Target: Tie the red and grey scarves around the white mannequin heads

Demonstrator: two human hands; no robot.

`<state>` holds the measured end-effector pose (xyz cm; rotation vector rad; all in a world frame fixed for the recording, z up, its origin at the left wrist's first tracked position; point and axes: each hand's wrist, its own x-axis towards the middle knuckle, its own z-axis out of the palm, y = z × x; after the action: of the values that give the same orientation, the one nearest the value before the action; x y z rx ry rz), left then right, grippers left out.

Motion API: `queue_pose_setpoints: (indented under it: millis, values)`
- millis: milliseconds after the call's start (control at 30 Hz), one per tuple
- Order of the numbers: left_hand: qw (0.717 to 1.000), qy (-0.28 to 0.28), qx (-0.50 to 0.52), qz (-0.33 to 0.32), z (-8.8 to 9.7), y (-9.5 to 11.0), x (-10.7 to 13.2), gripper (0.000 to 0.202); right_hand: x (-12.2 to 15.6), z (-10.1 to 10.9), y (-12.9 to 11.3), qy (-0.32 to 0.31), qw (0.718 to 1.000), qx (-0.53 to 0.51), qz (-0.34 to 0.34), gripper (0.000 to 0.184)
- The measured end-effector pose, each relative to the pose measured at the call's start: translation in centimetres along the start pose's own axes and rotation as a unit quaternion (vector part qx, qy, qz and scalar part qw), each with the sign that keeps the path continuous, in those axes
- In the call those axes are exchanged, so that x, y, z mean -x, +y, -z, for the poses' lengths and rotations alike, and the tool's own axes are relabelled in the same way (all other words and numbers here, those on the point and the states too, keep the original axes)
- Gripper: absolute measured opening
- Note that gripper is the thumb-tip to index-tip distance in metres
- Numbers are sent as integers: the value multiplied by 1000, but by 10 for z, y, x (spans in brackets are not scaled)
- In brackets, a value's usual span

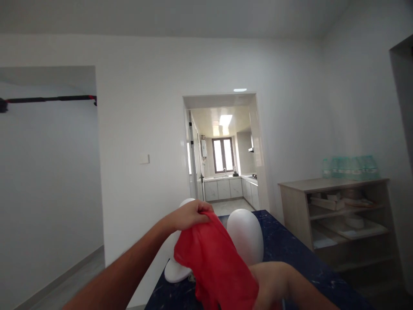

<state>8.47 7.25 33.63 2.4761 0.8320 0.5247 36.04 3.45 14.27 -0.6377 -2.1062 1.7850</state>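
A thin, wrinkled red cloth (216, 258) hangs slantwise between my two hands above the dark blue table. My left hand (195, 214) is closed on its upper end. At the lower right edge, my right hand (271, 280) grips the cloth, its fingertips partly hidden. Just behind the cloth stands a smooth white egg-shaped form (247, 237). Another white rounded form (187, 201) is mostly covered by my left hand and the cloth; near its foot is a flat white disc (177, 272). A small object beside the disc is too hidden to name.
The blue marbled table (290, 254) runs away from me toward a doorway into a kitchen. To the right, a wooden shelf unit (293, 189) carries several pale green bottles (353, 168) on top and boxes and trays inside. Another opening is at the left, with a dark bar (48, 99) across it.
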Motion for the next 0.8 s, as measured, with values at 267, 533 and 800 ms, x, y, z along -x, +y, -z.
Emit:
queue_pose_setpoints:
  millis: [267,533,800]
  values:
    - [997,-55,-48,39,-4,10,16,57,57,15,-72,56,985,-143,81,64]
    - [994,-83,-56,-44,-60,64,-17,51,47,21,-126,125,980,-79,131,45]
    - [949,-89,303,20,-25,66,-22,22,63,33,-96,122,992,-15,32,52]
